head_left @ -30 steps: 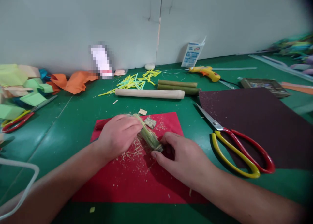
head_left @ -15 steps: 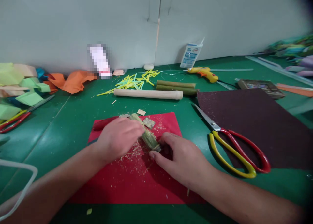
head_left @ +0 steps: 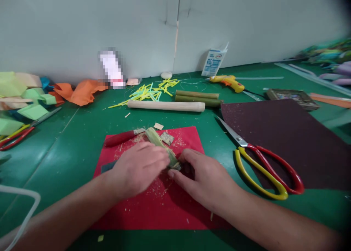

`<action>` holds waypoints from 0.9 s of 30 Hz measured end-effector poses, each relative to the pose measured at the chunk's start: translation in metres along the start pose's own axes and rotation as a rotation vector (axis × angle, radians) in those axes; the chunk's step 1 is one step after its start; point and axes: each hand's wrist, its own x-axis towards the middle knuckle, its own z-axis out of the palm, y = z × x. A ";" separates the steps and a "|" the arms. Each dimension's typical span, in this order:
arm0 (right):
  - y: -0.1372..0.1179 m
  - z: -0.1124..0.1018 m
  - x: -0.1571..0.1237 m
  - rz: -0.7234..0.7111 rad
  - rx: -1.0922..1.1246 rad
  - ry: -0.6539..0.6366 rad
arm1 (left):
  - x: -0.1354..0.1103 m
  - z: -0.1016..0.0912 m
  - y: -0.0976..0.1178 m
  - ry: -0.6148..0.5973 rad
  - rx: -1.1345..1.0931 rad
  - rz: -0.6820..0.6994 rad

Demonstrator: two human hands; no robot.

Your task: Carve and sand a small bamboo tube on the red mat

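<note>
A short, pale green piece of bamboo (head_left: 154, 137) lies slanted on a red sheet (head_left: 131, 216), among fine shavings. My right hand (head_left: 204, 178) grips its near end between thumb and fingers. Over its near half is my left hand (head_left: 142, 167), fingers bent and pressed together against the bamboo; whatever is under them is hidden. A small greyish, rough-looking square (head_left: 167, 138) rests just right of the bamboo. To the left lies a red-handled knife (head_left: 122, 138), its blade end by the bamboo's far end. A dark flat piece (head_left: 108, 166) shows beside my left wrist.
Large scissors (head_left: 257, 159) with red and yellow handles lie at right, partly on a dark brown sheet (head_left: 298, 145). Behind are a peeled stick (head_left: 166, 105), green bamboo lengths (head_left: 199, 98), yellow strips (head_left: 145, 93) and a glue gun (head_left: 229, 82). More scissors (head_left: 24, 132) are at left.
My left hand has slid toward me and right along the bamboo, uncovering more of the knife and the dark flat piece. My right hand stays in place.
</note>
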 end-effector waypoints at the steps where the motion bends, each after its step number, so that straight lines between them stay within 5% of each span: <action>1: 0.000 0.000 0.000 0.003 -0.004 0.007 | 0.000 0.000 0.001 0.000 0.008 -0.026; 27: 0.001 0.001 -0.001 -0.033 -0.002 0.033 | 0.001 0.006 0.006 0.049 -0.015 -0.048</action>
